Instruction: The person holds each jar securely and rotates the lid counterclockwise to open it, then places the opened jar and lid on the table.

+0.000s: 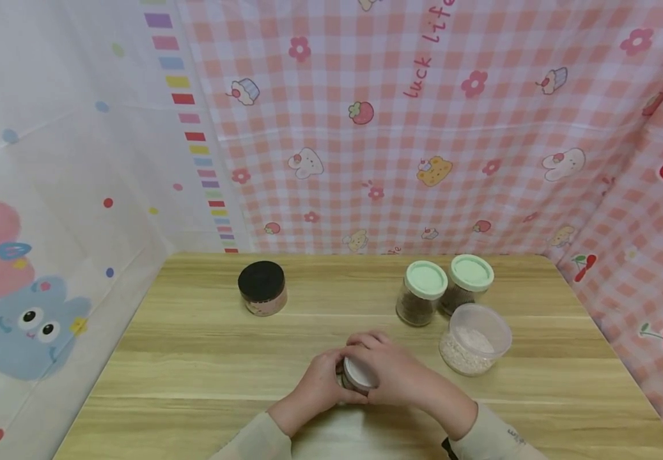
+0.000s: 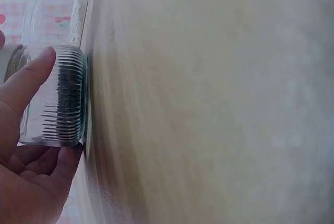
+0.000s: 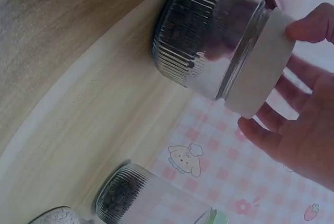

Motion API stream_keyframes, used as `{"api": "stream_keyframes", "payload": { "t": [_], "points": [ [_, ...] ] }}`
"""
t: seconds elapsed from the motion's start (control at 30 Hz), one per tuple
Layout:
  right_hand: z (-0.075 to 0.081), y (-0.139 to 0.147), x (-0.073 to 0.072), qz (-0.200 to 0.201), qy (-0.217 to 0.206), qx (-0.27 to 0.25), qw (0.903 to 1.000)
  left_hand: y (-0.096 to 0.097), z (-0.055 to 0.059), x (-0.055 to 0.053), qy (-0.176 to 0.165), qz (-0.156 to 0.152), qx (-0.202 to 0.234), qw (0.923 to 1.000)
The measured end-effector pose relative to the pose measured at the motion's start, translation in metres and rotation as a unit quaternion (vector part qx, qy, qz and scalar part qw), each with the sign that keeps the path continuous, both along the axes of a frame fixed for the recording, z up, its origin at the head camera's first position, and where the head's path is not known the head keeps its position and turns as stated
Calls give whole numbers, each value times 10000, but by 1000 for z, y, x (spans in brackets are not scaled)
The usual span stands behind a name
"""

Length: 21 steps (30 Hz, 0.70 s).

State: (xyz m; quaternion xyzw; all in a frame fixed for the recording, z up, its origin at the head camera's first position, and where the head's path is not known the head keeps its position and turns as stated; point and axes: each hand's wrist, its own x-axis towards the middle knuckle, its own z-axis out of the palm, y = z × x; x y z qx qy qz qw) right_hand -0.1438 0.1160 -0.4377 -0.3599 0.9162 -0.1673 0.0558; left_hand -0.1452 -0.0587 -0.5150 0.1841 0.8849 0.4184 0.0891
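A ribbed glass jar (image 3: 182,36) with dark contents in its lower part stands on the table in front of me, topped by a white lid (image 3: 261,65). My left hand (image 1: 321,384) holds the glass body, thumb on one side and fingers on the other, as the left wrist view shows. From the right, my right hand (image 1: 397,374) grips the lid's rim between thumb and fingers. The lid sits on the jar's mouth. In the head view both hands cover most of the jar, leaving mainly the white top visible.
Two glass jars with mint-green lids, one in front (image 1: 426,280) and one behind (image 1: 472,273), stand at the back right. Closer is a clear tub (image 1: 469,348) of pale flakes, without a lid. A black-lidded jar (image 1: 262,287) stands back left. Patterned cloth (image 1: 331,140) hangs behind the table.
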Motion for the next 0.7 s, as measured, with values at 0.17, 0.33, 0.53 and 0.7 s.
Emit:
{"api": "stream_keyframes", "payload": {
  "t": [0.17, 0.33, 0.53, 0.7],
  "points": [
    [-3, -2, 1, 88, -155, -38, 9998, -1, 0, 0, 13, 11, -57, 10000],
    [-2, -5, 3, -802, -70, -106, 9967, -1, 0, 0, -68, 55, 127, 9999],
    [1, -5, 4, -1205, -167, 6, 9926, 0, -2, 0, -106, 110, 163, 9997],
    [2, -2, 3, -549, -30, -46, 9985, 0, -1, 0, -102, 65, 73, 9999]
  ]
}}
